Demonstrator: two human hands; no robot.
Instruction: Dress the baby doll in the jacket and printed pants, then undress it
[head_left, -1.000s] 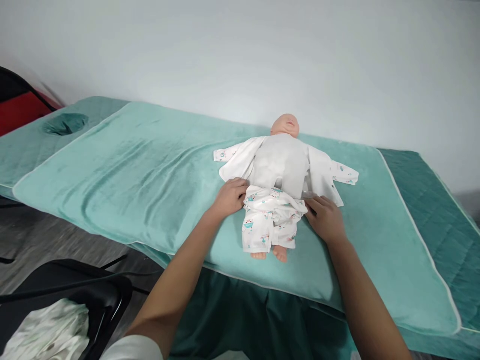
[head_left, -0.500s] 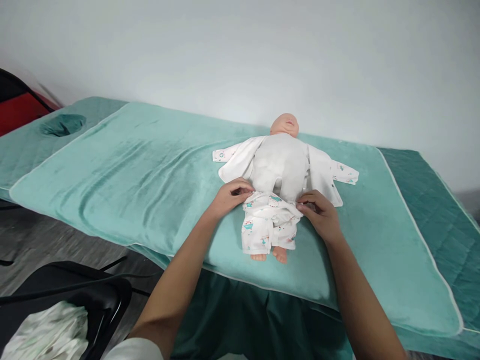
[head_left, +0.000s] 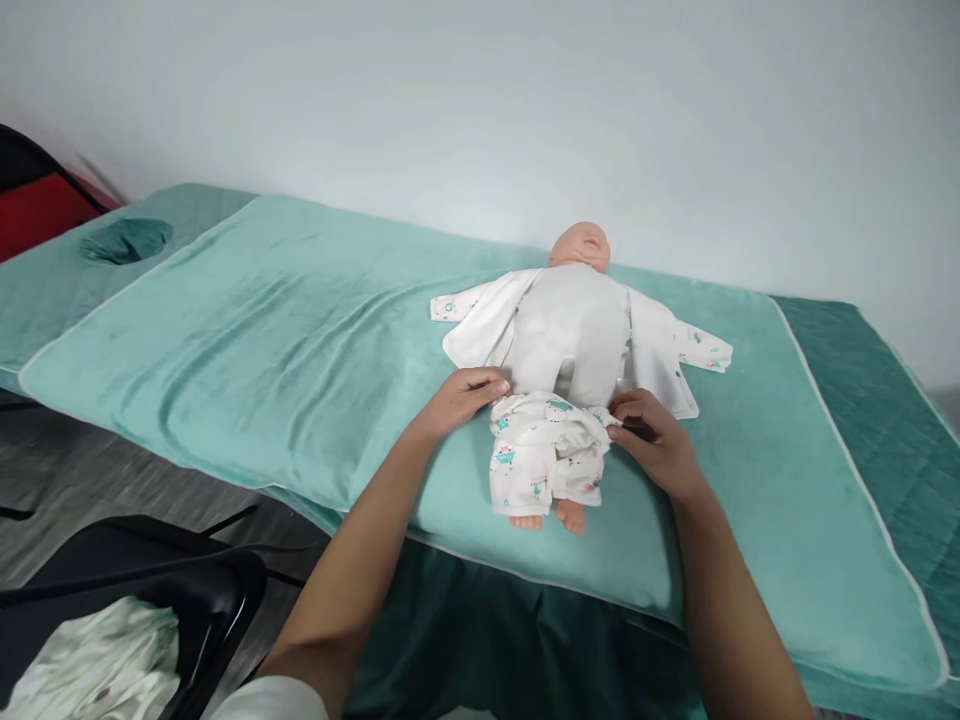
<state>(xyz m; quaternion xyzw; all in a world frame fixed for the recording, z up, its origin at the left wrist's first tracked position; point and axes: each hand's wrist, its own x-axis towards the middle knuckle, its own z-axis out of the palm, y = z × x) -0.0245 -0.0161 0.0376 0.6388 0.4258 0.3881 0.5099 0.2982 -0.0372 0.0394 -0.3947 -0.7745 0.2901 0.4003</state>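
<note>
A baby doll [head_left: 574,320] lies on its back on the green bed, head towards the wall. White printed pants [head_left: 547,455] cover its lower legs, with both feet showing below the hems. My left hand [head_left: 463,398] pinches the waistband at its left edge. At the opposite edge, my right hand [head_left: 654,435] grips the waistband between thumb and fingers, pulling that corner out a little. The doll's white printed jacket [head_left: 487,325] is spread open, its sleeves on both arms. The torso and upper legs are pale grey-white.
The padded bed [head_left: 247,330] runs along a white wall, with a face hole [head_left: 126,241] at its left end. A black chair [head_left: 217,600] at the lower left holds a crumpled pale cloth [head_left: 105,660]. Another chair [head_left: 37,205], black and red, stands at the far left.
The right side of the waistband is drawn slightly outward in my right hand. Both hands stay at the waistband. The view has shifted a little, so the doll appears further right.
</note>
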